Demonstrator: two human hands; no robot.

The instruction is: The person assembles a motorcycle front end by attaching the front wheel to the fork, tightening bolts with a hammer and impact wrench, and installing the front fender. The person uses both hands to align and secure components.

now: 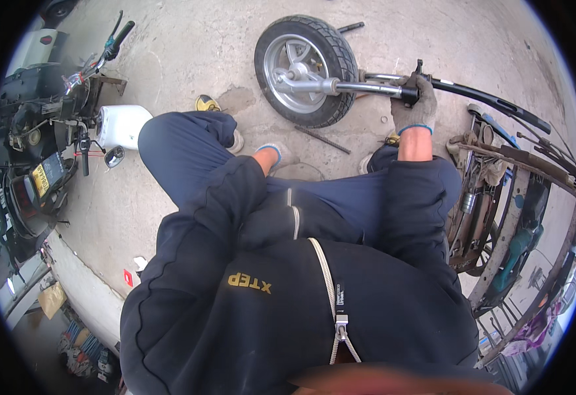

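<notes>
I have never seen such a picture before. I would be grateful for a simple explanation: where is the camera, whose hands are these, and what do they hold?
There is no robot here, only a person with two gloved hands. The picture comes from a wide fisheye camera on the person's head, looking down, so the dark jacket fills much of it and straight edges bend.

The right hand grips a silver fork at its black clamp. The fork carries a wheel with a black tyre. The left hand is between the legs; I cannot tell whether it holds anything.

A dark metal rod lies on the floor. At the left are handlebars; at the right, a metal frame with assorted items.
</notes>
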